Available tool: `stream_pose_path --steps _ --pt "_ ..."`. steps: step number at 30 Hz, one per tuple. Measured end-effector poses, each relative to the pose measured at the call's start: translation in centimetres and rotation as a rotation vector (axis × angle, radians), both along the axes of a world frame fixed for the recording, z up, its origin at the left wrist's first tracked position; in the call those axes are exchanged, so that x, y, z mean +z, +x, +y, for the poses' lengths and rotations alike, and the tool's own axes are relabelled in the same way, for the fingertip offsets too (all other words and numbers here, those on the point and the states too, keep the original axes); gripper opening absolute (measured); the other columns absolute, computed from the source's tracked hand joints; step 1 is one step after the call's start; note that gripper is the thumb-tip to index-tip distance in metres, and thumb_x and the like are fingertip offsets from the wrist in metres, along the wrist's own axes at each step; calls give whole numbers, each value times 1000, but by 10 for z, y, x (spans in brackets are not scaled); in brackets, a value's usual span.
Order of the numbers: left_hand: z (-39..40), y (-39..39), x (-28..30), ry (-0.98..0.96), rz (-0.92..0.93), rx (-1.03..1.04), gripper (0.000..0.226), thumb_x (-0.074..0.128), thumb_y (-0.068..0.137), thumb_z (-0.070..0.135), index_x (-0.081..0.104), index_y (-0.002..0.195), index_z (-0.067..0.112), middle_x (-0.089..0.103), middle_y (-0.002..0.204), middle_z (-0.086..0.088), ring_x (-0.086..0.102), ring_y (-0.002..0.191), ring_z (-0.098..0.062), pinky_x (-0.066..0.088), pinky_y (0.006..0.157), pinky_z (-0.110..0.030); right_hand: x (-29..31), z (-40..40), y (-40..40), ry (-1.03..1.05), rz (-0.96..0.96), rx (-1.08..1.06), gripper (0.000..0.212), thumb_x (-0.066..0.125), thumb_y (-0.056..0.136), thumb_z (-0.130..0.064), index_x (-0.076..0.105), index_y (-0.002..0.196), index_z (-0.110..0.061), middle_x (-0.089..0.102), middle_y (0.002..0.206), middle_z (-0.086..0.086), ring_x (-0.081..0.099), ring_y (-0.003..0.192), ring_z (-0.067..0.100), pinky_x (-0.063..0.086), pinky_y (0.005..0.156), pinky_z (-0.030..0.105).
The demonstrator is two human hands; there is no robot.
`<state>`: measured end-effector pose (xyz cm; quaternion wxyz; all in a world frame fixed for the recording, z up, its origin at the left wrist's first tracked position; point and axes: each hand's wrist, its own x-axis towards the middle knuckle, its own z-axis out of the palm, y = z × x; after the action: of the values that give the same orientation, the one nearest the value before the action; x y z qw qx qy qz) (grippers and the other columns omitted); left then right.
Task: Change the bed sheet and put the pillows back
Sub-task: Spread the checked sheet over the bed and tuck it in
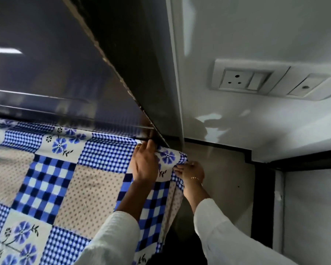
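Note:
A blue, white and beige patchwork bed sheet (65,178) with checks and flowers covers the bed across the lower left. Its far right corner lies against the dark glossy headboard (65,73). My left hand (144,163) lies on top of that corner, its fingers pushed toward the gap under the headboard. My right hand (191,172) pinches the sheet's edge where it drops over the side of the mattress. No pillows are in view.
A white wall (256,131) stands right of the bed with a socket and switch plate (256,79). A narrow strip of floor (218,178) runs between the bed and a dark-framed panel (266,197).

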<state>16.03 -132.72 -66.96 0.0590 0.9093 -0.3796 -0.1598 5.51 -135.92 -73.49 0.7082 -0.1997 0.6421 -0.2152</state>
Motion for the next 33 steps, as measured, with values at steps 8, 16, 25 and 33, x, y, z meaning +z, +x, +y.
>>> stream_pose_path --steps 8,16,25,33 --pt "24 60 -3 34 -60 -772 47 36 86 41 65 103 8 68 105 -10 61 99 -26 46 88 -31 -1 62 20 -530 -50 496 43 43 97 -30 39 137 -17 42 137 -7 42 126 6 36 104 17" --pt "9 61 -10 141 -105 -756 63 27 84 54 66 111 13 68 100 -12 65 89 -31 50 75 -35 -10 13 47 -466 87 654 34 31 100 -11 50 124 5 52 128 21 47 121 32 36 102 36" --pt "5 67 -18 163 -74 -1222 50 39 85 43 65 115 14 65 117 -5 62 107 -21 48 90 -35 -14 17 28 -19 -202 -162 21 50 92 -7 60 110 -8 63 109 15 59 99 27 49 88 37" --pt "-9 50 -18 159 -288 -1401 43 36 87 32 73 92 10 71 95 -8 66 88 -23 54 70 -31 -24 76 10 221 -396 -189 40 24 100 -31 57 120 -16 59 119 5 55 104 18 46 79 26"
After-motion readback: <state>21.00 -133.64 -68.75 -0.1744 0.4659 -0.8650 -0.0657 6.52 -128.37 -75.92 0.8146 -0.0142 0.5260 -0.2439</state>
